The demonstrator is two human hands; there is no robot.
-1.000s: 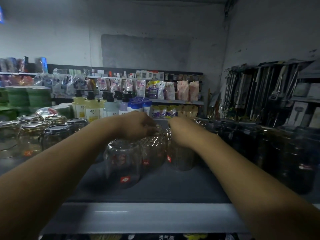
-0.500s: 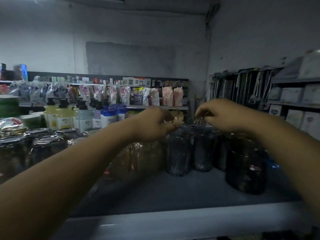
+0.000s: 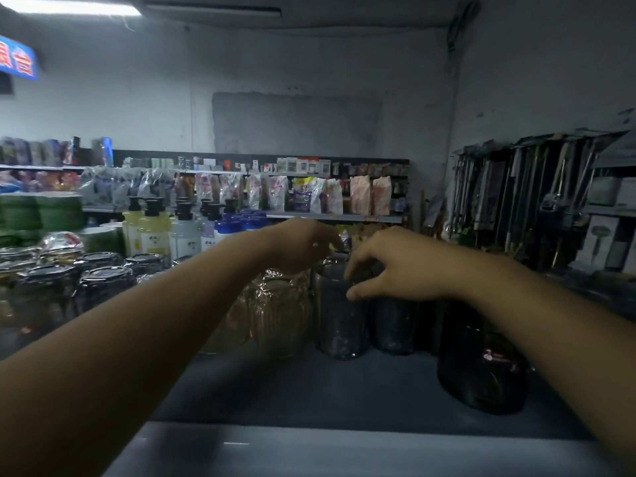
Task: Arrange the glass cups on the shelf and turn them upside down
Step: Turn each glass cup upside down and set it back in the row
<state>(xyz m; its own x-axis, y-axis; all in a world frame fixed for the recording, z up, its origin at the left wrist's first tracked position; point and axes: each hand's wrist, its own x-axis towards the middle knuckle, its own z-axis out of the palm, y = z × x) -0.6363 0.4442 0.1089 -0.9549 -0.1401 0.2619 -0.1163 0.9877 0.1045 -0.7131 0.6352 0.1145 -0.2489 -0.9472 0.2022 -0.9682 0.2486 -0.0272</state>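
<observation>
In the head view, the right hand [image 3: 395, 270] is curling its thumb and fingers around the top of a tall dark glass cup [image 3: 339, 325], which is standing on the shelf [image 3: 309, 390] just below its fingertips. The left hand [image 3: 299, 244] is hovering just left of that rim with fingers bent, too blurred to tell whether it is gripping anything. Shiny wrapped cups [image 3: 278, 311] are sitting directly beneath it.

Place: small shop, household-goods aisle.
Stock: pump bottles [image 3: 148, 232] in rows, refill pouches [image 3: 303, 196] side by side, many alike.
Right side: packaged long-handled utensils [image 3: 516, 187] hung up, boxed goods [image 3: 605, 242].
Front shelf [image 3: 309, 390]: glass cups [image 3: 103, 284] in rows, some w/ red stickers.
Sign: blue board [image 3: 17, 60], red chars, top-left corner.
</observation>
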